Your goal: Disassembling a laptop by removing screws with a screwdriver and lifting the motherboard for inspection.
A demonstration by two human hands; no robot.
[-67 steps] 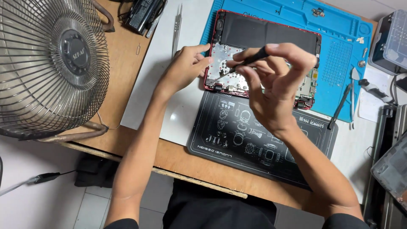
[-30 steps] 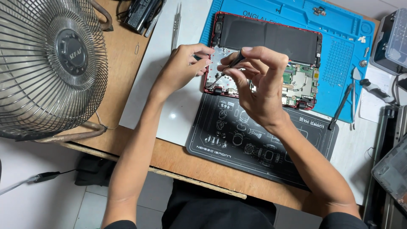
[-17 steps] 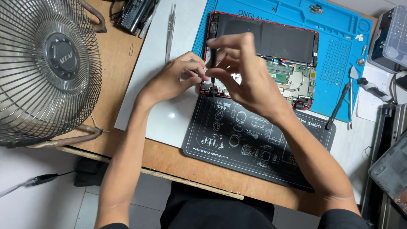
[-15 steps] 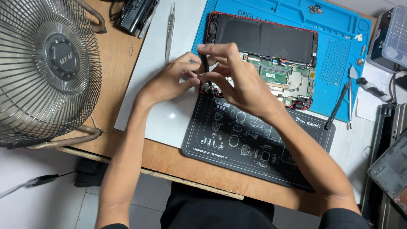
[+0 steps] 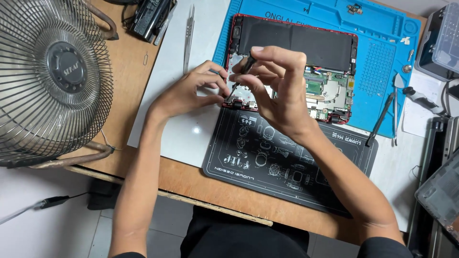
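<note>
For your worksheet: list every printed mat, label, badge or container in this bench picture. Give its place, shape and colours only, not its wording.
Black mat: front of the bench, rectangular, white diagrams and lettering.
Blue mat: behind it, under the opened laptop, rectangular, dark lettering along the top, moulded compartments.
Fan badge: far left, round grey hub with raised lettering.
Clear plastic boxes: right edge, rectangular; contents unclear.
</note>
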